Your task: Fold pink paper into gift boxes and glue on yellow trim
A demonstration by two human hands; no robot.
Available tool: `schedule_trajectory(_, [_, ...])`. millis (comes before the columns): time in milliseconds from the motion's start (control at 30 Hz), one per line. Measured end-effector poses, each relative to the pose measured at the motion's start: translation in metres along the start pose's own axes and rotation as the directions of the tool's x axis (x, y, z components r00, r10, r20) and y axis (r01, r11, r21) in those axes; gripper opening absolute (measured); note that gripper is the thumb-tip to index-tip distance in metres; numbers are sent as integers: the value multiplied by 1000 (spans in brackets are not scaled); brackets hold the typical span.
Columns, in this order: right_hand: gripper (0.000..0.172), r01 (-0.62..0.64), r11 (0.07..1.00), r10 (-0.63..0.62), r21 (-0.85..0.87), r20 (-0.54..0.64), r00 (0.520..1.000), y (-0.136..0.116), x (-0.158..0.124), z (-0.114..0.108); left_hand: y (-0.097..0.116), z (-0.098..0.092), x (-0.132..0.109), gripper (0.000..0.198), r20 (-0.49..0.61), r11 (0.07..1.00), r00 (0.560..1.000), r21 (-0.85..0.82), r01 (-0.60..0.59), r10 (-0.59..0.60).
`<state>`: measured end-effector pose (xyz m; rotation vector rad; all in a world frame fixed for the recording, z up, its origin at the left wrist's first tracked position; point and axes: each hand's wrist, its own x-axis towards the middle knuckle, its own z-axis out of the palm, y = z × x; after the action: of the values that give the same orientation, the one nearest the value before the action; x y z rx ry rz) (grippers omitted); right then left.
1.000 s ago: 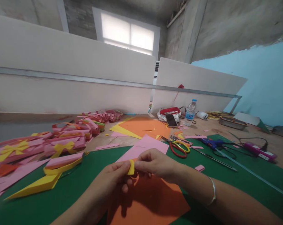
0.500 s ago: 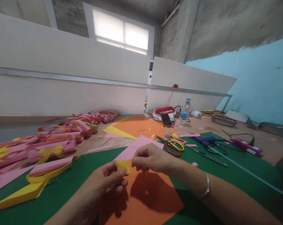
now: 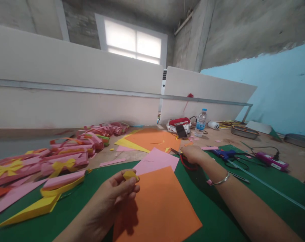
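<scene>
My left hand pinches a small folded piece of yellow paper between thumb and fingers, above an orange sheet. My right hand is over the handles of the red-handled scissors, whose blades point left and back; its fingers are partly hidden, so I cannot tell whether they grip. A pink sheet lies partly under the orange one. Both sheets rest on a green surface.
Pink wrapped bundles and a yellow folded strip lie at the left. Behind are orange sheets, a phone and a water bottle. A blue glue gun and a purple power strip are at the right.
My right hand has moved away from the yellow paper, right and back to the scissors. My left hand still holds the paper. The view has shifted slightly.
</scene>
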<state>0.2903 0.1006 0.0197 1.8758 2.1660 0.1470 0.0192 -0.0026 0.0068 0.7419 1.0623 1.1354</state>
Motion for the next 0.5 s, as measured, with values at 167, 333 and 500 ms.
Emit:
schedule_trajectory(167, [35,19,1000,-19,13,-5,1000,-6,-4,1,-1,-1,-2,26,47,1000,999,13,-21,20])
schedule_trajectory(333, [28,-45,992,59,114,-121,991,-8,-1,-1,-1,0,-1,25,-24,990,990,42,-138,139])
schedule_trajectory(500, [32,48,953,41,298,-288,957,-27,-13,-23,2,0,0,26,-52,979,977,25,-204,205])
